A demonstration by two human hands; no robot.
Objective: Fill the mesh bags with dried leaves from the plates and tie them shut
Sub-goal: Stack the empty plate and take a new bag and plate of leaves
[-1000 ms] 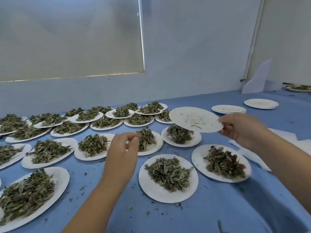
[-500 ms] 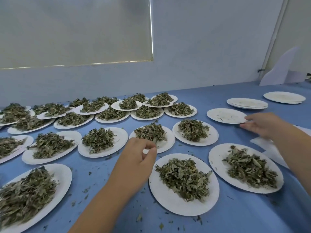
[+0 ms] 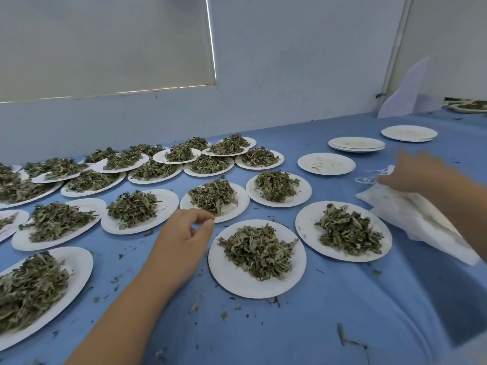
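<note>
The pile of flat white mesh bags (image 3: 421,219) lies at the right side of the blue-covered table (image 3: 303,325). Its long axis runs on a slant from the far left to the near right. Its thin white drawstring loops (image 3: 365,179) are at the far end, pointing left towards the plates.

The right hand (image 3: 419,172) reaches in from the right edge, forearm crossing over the bags, fingers directed left at that string end. It is blurred, so I cannot tell whether its grip pinches the strings or merely touches the bags.

The left hand (image 3: 181,241) comes in on a forearm rising from the lower left, back of the hand up. Its grip is loosely curled, thumb tip close to the forefinger, with nothing visible between them. It sits just left of the nearest round white paper plate (image 3: 237,280), which carries a heap of dried green leaves (image 3: 258,250). Its fingertips reach the near rim of another leaf-laden plate (image 3: 242,204) behind.
</note>
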